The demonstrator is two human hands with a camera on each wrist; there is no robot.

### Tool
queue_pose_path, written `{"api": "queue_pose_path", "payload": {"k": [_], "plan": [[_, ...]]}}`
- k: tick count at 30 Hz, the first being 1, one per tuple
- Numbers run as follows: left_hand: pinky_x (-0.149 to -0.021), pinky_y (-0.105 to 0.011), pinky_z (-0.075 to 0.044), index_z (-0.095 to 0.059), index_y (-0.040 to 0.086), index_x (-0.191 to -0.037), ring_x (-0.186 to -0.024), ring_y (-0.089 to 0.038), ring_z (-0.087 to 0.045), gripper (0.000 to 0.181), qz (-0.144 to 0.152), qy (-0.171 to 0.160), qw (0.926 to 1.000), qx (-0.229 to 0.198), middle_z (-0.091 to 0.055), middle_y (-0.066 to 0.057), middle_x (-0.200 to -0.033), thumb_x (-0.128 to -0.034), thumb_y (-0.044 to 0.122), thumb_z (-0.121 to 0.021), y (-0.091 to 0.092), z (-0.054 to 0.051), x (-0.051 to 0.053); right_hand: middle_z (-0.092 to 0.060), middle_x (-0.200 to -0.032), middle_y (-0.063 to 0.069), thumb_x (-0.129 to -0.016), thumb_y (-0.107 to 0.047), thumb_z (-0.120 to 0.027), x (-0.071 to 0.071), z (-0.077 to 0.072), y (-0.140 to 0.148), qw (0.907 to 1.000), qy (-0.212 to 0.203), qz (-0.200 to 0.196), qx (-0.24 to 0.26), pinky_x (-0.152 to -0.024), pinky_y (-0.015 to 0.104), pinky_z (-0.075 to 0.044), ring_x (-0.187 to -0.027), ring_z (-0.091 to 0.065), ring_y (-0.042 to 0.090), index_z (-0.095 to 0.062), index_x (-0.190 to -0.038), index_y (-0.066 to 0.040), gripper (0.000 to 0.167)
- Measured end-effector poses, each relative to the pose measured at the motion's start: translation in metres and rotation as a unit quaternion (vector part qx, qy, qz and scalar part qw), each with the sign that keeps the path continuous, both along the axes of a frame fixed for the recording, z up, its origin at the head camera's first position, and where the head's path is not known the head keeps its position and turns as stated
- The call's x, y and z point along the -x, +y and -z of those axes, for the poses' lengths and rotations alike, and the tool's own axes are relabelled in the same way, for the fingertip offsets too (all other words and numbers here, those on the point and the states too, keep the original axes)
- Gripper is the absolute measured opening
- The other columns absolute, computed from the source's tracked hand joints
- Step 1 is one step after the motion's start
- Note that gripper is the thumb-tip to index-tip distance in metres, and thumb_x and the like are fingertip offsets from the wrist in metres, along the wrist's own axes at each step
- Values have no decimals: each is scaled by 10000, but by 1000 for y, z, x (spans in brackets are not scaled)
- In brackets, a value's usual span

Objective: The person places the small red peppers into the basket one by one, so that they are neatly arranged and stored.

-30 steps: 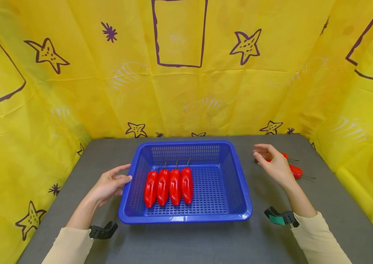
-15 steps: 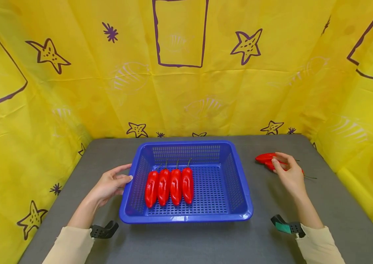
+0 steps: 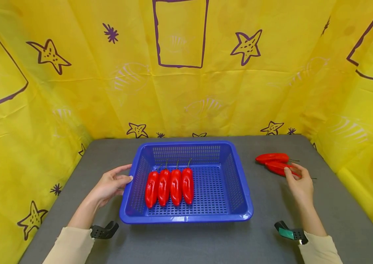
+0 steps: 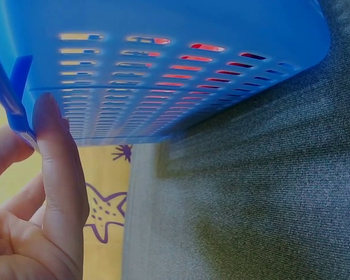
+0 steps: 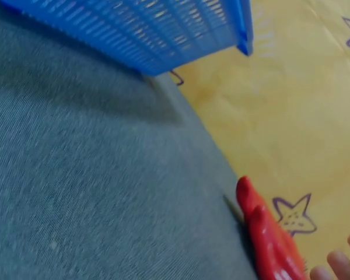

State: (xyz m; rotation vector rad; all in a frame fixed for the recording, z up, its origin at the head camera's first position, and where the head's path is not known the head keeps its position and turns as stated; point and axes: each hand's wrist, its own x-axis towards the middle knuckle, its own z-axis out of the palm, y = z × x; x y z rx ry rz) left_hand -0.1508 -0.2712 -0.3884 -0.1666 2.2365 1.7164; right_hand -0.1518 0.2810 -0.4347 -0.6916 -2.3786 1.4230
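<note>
A blue perforated plastic basket (image 3: 186, 219) stands on the grey table, with several red chili peppers (image 3: 169, 187) lying side by side in its left half, stems pointing away. My left hand (image 3: 109, 185) grips the basket's left rim, thumb on the near side in the left wrist view. Right of the basket lie two more red peppers: a far pepper (image 3: 272, 158) and a near pepper (image 3: 277, 168). My right hand (image 3: 301, 185) is over the near pepper's stem end, thumb and fingers apart on either side. In the right wrist view, its blurred fingertips (image 5: 341, 265) appear beside the peppers.
A yellow cloth (image 3: 180, 102) printed with starfish surrounds the table on the back and sides. The grey tabletop (image 3: 186, 245) extends in front of the basket. Black bands with angled mounts sit at both wrists.
My right hand has moved right and nearer, from above the peppers' tips to the near pepper's stem end, uncovering both peppers. The left hand and basket stay in place.
</note>
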Motion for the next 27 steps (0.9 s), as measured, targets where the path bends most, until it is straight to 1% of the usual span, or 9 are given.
{"api": "queue_pose_path", "payload": {"k": [5, 8, 11, 13, 14, 17, 19, 23, 27], "plan": [[-713, -384, -562, -295, 91, -1426, -824, -249, -675, 645, 14, -10, 10000, -34, -670, -136, -989, -883, 217, -619, 0, 0, 0, -500, -1286, 139, -886, -443, -507, 0, 11, 8, 9987, -306, 399, 53, -594, 70, -387, -878, -490, 13, -403, -1365, -108, 593], [-714, -384, -562, -295, 93, -1426, -826, -249, -674, 644, 32, -4, 10000, -29, -669, -138, -993, -884, 220, -619, 0, 0, 0, -497, -1291, 146, -881, -461, -504, 0, 17, 13, 9976, -425, 551, 47, -616, 94, -375, -875, -501, 37, -397, -1370, -103, 616], [-717, -387, -561, -293, 93, -1427, -830, -251, -674, 645, 46, 4, 10000, -32, -666, -142, -998, -884, 221, -618, 0, 0, 0, -494, -1291, 177, -879, -468, -503, 1, 21, 17, 9971, -463, 595, 30, -631, 141, -379, -829, -487, 19, -397, -1368, -82, 632], [-718, -389, -561, -291, 92, -1427, -832, -252, -674, 645, 53, 10, 10000, -39, -666, -143, -1001, -885, 221, -616, 0, 0, 0, -498, -1284, 199, -878, -467, -503, 1, 23, 19, 9971, -463, 611, -25, -638, 181, -383, -834, -499, 68, -400, -1361, -65, 637], [-719, -390, -561, -291, 92, -1427, -832, -252, -674, 645, 56, 11, 10000, -41, -666, -144, -1001, -885, 221, -616, 0, 0, 0, -501, -1280, 199, -877, -466, -503, 2, 24, 19, 9969, -468, 638, -37, -642, 196, -381, -848, -503, 105, -402, -1359, -63, 636], [-719, -390, -560, -291, 92, -1428, -831, -251, -674, 645, 57, 18, 10000, -45, -666, -143, -999, -885, 220, -616, 0, 0, 0, -502, -1268, 212, -880, -461, -492, 3, 26, 21, 9964, -467, 697, -110, -656, 245, -370, -962, -494, 253, -400, -1355, -45, 638], [-719, -389, -560, -290, 92, -1429, -832, -250, -674, 648, 60, 19, 10000, -39, -667, -141, -998, -885, 223, -617, 0, 0, 0, -503, -1259, 210, -882, -455, -485, 3, 27, 22, 9961, -459, 746, -129, -666, 265, -360, -1031, -469, 316, -400, -1352, -39, 633], [-719, -390, -560, -291, 94, -1429, -832, -252, -675, 650, 50, 24, 10000, -27, -667, -142, -998, -883, 227, -619, 0, 0, 0, -490, -1253, 213, -883, -461, -472, 5, 26, 25, 9956, -539, 748, -144, -670, 291, -357, -1087, -445, 356, -375, -1362, -28, 653], [-720, -390, -560, -290, 92, -1429, -834, -253, -676, 652, 55, 35, 10000, -22, -667, -142, -999, -883, 231, -619, 0, 1, -1, -479, -1259, 232, -883, -469, -463, 7, 24, 29, 9952, -667, 688, -191, -660, 305, -363, -1095, -438, 388, -343, -1378, -12, 685]]}}
